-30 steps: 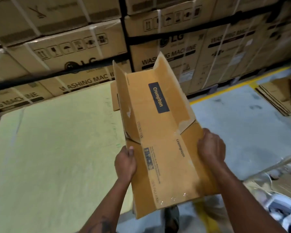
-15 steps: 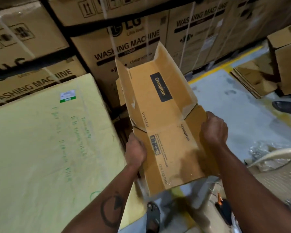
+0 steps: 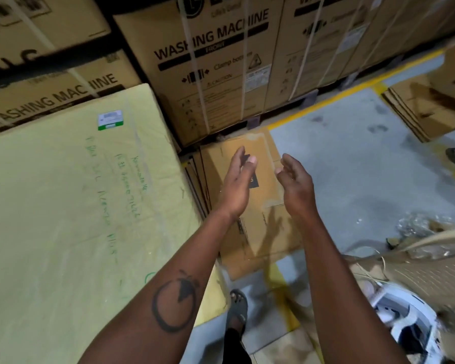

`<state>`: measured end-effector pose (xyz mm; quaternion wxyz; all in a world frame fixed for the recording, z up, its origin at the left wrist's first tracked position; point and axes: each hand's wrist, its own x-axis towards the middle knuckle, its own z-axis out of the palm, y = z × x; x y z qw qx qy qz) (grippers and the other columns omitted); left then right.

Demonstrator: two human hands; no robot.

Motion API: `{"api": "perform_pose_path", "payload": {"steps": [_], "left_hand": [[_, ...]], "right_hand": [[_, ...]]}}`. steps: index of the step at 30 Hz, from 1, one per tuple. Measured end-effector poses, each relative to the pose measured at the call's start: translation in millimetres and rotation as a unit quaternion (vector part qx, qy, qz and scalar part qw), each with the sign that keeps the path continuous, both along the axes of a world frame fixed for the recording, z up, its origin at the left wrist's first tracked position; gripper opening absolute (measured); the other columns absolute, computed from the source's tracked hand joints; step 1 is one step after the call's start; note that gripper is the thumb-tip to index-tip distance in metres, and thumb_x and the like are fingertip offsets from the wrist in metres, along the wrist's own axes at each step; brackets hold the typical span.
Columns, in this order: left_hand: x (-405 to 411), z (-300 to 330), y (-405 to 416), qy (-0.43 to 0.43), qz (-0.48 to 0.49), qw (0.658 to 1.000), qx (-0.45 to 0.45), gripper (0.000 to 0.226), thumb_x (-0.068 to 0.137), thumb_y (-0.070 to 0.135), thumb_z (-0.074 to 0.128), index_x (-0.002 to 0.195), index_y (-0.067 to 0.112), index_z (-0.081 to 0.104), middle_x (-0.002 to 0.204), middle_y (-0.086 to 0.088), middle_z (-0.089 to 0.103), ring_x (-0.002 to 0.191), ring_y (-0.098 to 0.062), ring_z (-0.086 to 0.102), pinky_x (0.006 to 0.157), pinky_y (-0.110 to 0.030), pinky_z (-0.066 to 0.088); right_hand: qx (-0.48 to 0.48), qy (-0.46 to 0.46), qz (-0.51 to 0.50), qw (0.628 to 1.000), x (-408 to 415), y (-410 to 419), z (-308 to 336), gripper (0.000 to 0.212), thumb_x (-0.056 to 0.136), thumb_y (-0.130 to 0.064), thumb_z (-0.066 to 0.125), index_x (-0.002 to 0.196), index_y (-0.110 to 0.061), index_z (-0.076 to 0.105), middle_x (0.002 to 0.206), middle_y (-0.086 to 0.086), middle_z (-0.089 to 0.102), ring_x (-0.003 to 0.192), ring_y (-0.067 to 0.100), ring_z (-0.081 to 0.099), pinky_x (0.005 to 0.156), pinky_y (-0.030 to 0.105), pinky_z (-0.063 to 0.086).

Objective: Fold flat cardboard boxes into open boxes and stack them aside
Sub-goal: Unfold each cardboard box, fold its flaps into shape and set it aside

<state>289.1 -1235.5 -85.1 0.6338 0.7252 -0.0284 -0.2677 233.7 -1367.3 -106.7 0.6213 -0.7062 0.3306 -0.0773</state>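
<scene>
Box (image 3: pixel 250 206) lengthwise away, below hands

Washing-machine cartons (image 3: pixel 216 74) wall off the far side, and a yellow-wrapped slab (image 3: pixel 71 206) blocks the left. Grey floor (image 3: pixel 352 166) lies open to the right, up to a flat cardboard stack (image 3: pixel 418 114).

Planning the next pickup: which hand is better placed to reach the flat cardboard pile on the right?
Probably the right hand: it hangs open, nearer the flat cardboard pile at the right. The left hand, also open, would have to cross over.
</scene>
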Motion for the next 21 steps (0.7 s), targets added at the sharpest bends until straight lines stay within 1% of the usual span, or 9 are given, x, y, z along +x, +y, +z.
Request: {"api": "perform_pose_path", "payload": {"steps": [2, 4, 7, 8, 9, 11, 13, 17, 21], "left_hand": [[-4, 24, 22, -0.004, 0.031, 0.999, -0.025, 0.080, 0.093, 0.073, 0.047, 0.161, 0.034, 0.031, 0.164, 0.011, 0.037, 0.148, -0.007, 0.038, 0.124, -0.045, 0.029], [-12, 48, 50, -0.031, 0.060, 0.997, -0.036, 0.074, 0.097, 0.065, 0.042, 0.161, 0.030, 0.031, 0.163, 0.013, 0.035, 0.146, 0.000, 0.037, 0.122, -0.032, 0.029], [-24, 72, 96, -0.053, 0.083, 0.994, -0.047, 0.064, 0.103, 0.058, 0.039, 0.160, 0.029, 0.031, 0.160, 0.013, 0.037, 0.138, 0.006, 0.042, 0.106, -0.012, 0.036], [-29, 79, 113, -0.053, 0.090, 0.993, -0.050, 0.063, 0.103, 0.059, 0.040, 0.159, 0.031, 0.031, 0.159, 0.013, 0.038, 0.137, 0.005, 0.043, 0.103, -0.011, 0.038], [-35, 86, 132, -0.057, 0.101, 0.992, -0.052, 0.066, 0.100, 0.063, 0.041, 0.158, 0.033, 0.032, 0.159, 0.014, 0.039, 0.139, 0.003, 0.043, 0.107, -0.015, 0.039], [-46, 98, 171, -0.070, 0.134, 0.987, -0.059, 0.073, 0.091, 0.071, 0.043, 0.155, 0.037, 0.035, 0.161, 0.012, 0.040, 0.145, -0.004, 0.041, 0.121, -0.033, 0.034], [-59, 111, 214, -0.078, 0.165, 0.981, -0.073, 0.072, 0.084, 0.073, 0.046, 0.148, 0.042, 0.040, 0.160, 0.010, 0.043, 0.145, -0.007, 0.043, 0.123, -0.041, 0.033], [-88, 139, 311, -0.087, 0.234, 0.964, -0.091, 0.073, 0.073, 0.076, 0.051, 0.139, 0.044, 0.047, 0.152, 0.013, 0.051, 0.139, -0.006, 0.049, 0.119, -0.043, 0.038], [-125, 155, 421, -0.108, 0.303, 0.943, -0.083, 0.074, 0.073, 0.075, 0.052, 0.139, 0.042, 0.048, 0.143, 0.017, 0.056, 0.132, -0.002, 0.054, 0.117, -0.042, 0.040]], "right_hand": [[0.040, -0.029, -0.004, 0.999, -6, 26, 24, 0.051, 0.101, -0.025, 0.061, 0.149, -0.013, 0.051, 0.150, 0.005, 0.054, 0.137, 0.015, 0.051, 0.117, 0.038, 0.041], [0.064, -0.044, 0.004, 0.997, -12, 58, 51, 0.062, 0.092, -0.039, 0.057, 0.149, -0.014, 0.051, 0.148, 0.002, 0.055, 0.136, 0.014, 0.052, 0.116, 0.037, 0.043], [0.081, -0.066, 0.022, 0.994, -17, 108, 84, 0.066, 0.090, -0.044, 0.055, 0.150, -0.016, 0.051, 0.148, -0.003, 0.055, 0.136, 0.010, 0.052, 0.117, 0.039, 0.042], [0.087, -0.075, 0.027, 0.993, -17, 123, 92, 0.063, 0.093, -0.043, 0.057, 0.150, -0.015, 0.051, 0.146, -0.005, 0.056, 0.135, 0.009, 0.053, 0.117, 0.041, 0.042], [0.090, -0.084, 0.036, 0.992, -17, 138, 101, 0.056, 0.099, -0.038, 0.058, 0.150, -0.015, 0.051, 0.141, -0.009, 0.058, 0.131, 0.006, 0.054, 0.117, 0.041, 0.043], [0.098, -0.103, 0.064, 0.988, -15, 171, 119, 0.045, 0.108, -0.027, 0.053, 0.151, -0.014, 0.050, 0.129, -0.020, 0.057, 0.119, -0.008, 0.056, 0.114, 0.032, 0.045], [0.096, -0.122, 0.088, 0.984, -17, 207, 138, 0.044, 0.108, -0.025, 0.050, 0.151, -0.014, 0.049, 0.130, -0.018, 0.059, 0.114, -0.015, 0.055, 0.107, 0.022, 0.045], [0.107, -0.148, 0.138, 0.973, -26, 294, 169, 0.047, 0.106, -0.031, 0.055, 0.149, -0.015, 0.050, 0.136, -0.005, 0.062, 0.120, -0.002, 0.059, 0.106, 0.025, 0.046], [0.111, -0.157, 0.190, 0.963, -48, 397, 189, 0.067, 0.088, -0.053, 0.057, 0.147, -0.021, 0.054, 0.145, -0.002, 0.059, 0.134, 0.012, 0.054, 0.115, 0.037, 0.041]]}}
